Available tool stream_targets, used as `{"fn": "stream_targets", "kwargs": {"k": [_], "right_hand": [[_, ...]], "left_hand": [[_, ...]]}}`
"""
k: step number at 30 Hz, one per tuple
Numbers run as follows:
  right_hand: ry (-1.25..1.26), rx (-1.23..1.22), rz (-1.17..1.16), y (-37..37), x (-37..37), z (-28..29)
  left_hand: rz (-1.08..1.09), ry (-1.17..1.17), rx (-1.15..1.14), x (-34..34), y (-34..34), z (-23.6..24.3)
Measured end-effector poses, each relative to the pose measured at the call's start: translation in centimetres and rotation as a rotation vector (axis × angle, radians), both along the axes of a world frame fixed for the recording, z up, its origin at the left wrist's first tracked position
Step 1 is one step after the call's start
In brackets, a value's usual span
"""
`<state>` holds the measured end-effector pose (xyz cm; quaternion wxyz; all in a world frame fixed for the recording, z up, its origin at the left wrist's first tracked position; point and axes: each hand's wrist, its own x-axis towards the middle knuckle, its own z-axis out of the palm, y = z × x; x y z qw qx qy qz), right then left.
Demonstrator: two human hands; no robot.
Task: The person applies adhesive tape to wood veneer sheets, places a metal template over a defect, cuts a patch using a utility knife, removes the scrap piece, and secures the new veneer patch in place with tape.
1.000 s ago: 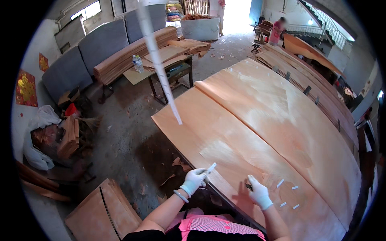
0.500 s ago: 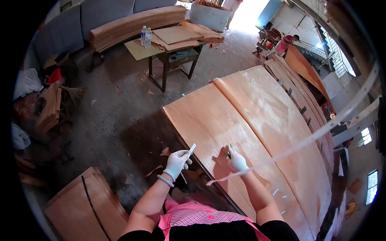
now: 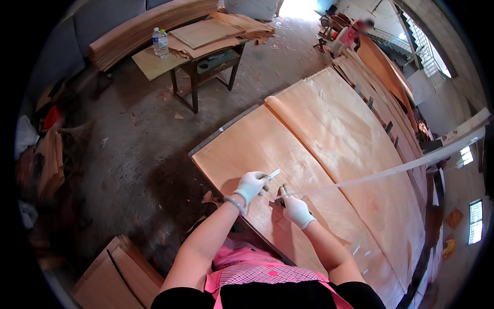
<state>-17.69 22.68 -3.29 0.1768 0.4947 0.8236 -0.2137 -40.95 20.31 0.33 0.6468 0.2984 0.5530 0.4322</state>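
Note:
My left hand (image 3: pixel 250 186), in a pale glove, is closed around a short, flat, whitish piece (image 3: pixel 274 174) that sticks out past its fingertips. It hovers over the near edge of a large veneer sheet (image 3: pixel 231 149). To its right, my gloved right hand (image 3: pixel 296 208) is closed on a small dark object (image 3: pixel 279 202), mostly hidden by the fingers. A long translucent strip (image 3: pixel 391 176) runs from the upper right down to the right hand's fingertips; whether they grip it I cannot tell. A torn veneer piece (image 3: pixel 280 222) lies under that hand.
A rolled veneer ridge (image 3: pixel 303 141) crosses the stack. Beyond stands a small table (image 3: pixel 193 69) with two bottles (image 3: pixel 163 44) and veneer sheets. Strapped veneer (image 3: pixel 110 280) lies at lower left. Another person (image 3: pixel 351 35) is at the far right. Scraps litter the floor.
The view has shifted. My left hand has moved right and forward over the veneer, close to the right hand. The strip's lower end now meets the right hand's fingertips.

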Motion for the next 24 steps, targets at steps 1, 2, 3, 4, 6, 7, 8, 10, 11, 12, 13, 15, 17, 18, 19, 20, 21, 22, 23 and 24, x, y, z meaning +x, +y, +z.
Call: {"fn": "stream_targets", "kwargs": {"k": [1,2,3,4,6,7,8,10,11,12,13,15,17,18,19,20,21,22,23,24], "right_hand": [[-0.005,-0.01,-0.021,-0.1,0.0,0.2],[0.025,0.033,-0.054,-0.7,-0.9,1.5],[0.055,0.082,-0.085,-1.0,-1.8,2.8],[0.049,0.079,-0.101,-0.6,-2.2,3.6],[0.042,0.0,-0.05,0.3,-2.9,4.8],[0.03,-0.005,-0.069,0.8,-2.2,4.2],[0.149,0.143,-0.046,1.4,-2.2,4.1],[0.091,0.144,-0.121,2.6,-2.1,4.2],[0.089,0.145,-0.134,3.3,-2.1,3.7],[0.093,0.119,-0.085,3.9,-1.5,2.8],[0.096,0.093,-0.036,4.4,-0.8,2.0],[0.016,0.006,0.018,4.8,-3.5,3.5],[-0.077,-0.026,0.083,4.4,-3.4,3.9],[-0.155,-0.066,0.098,4.5,-4.4,4.9],[-0.158,-0.067,0.09,4.3,-4.5,5.5],[-0.193,-0.078,0.093,4.1,-4.6,5.8],[-0.228,-0.079,0.108,4.1,-5.2,6.2],[-0.204,-0.042,0.174,4.6,-6.6,6.1],[-0.201,-0.043,0.164,4.9,-6.6,6.1],[-0.234,-0.047,0.163,5.0,-7.2,6.7]], "left_hand": [[-0.053,0.019,0.005,0.7,1.5,0.3],[-0.063,0.015,-0.007,1.4,2.8,-0.4],[-0.101,0.033,0.013,1.9,4.4,-1.7],[-0.147,0.049,0.036,2.4,5.8,-3.2],[-0.18,0.109,-0.055,2.9,7.1,-7.0],[-0.212,0.168,-0.136,3.6,7.5,-8.0],[-0.208,0.111,-0.221,4.0,7.8,-7.4],[-0.267,0.153,-0.2,4.0,8.0,-6.8],[-0.291,0.205,-0.168,3.7,8.0,-6.3],[-0.302,0.286,-0.12,3.8,7.6,-4.8],[-0.316,0.28,-0.118,4.7,7.7,-5.7],[-0.417,0.519,-0.015,3.6,7.8,-7.4],[-0.559,0.704,-0.023,2.8,6.9,-4.9],[-0.611,0.821,0.058,2.1,6.1,-3.3],[-0.662,0.931,0.144,1.9,5.4,-2.5],[-0.688,0.932,0.201,2.1,5.0,-2.9],[-0.671,0.939,0.198,1.6,6.0,-5.8],[-0.585,1.071,0.186,-0.5,7.7,-10.8],[-0.51,1.126,0.226,-2.1,8.8,-12.0],[-0.424,1.183,0.26,-4.3,9.9,-12.7]]}}
